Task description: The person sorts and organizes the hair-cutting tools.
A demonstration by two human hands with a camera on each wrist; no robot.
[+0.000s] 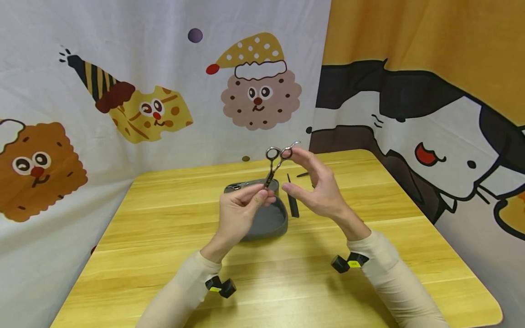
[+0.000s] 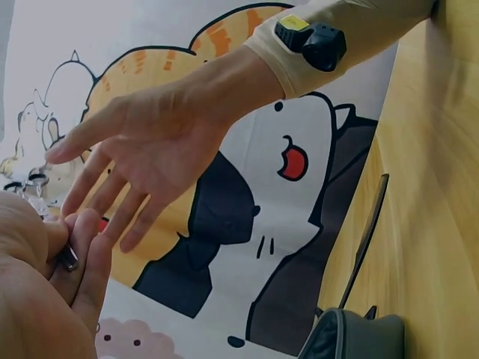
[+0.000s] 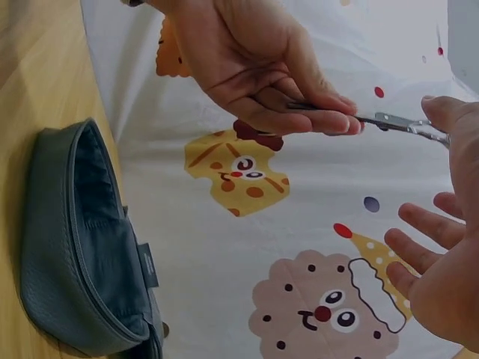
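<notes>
A pair of hairdressing scissors point(image 1: 269, 178) is held up above the table, finger rings upward in the head view. My left hand point(image 1: 241, 207) pinches it by the blades between thumb and fingers. In the right wrist view the scissors point(image 3: 397, 122) lie across the left fingers, blade tip towards the palm. My right hand point(image 1: 319, 187) is beside the rings with fingers spread and its index fingertip at one ring; whether it touches is unclear. Below the hands stands a grey zip case point(image 1: 266, 226), open, partly hidden by the left hand.
Another pair of scissors point(image 1: 235, 186) lies at the case's far section. Right of the case lies a black comb point(image 1: 292, 202), with a small dark thin object point(image 1: 302, 174) behind it. The wooden table point(image 1: 172, 214) ends against a printed curtain point(image 1: 164, 45).
</notes>
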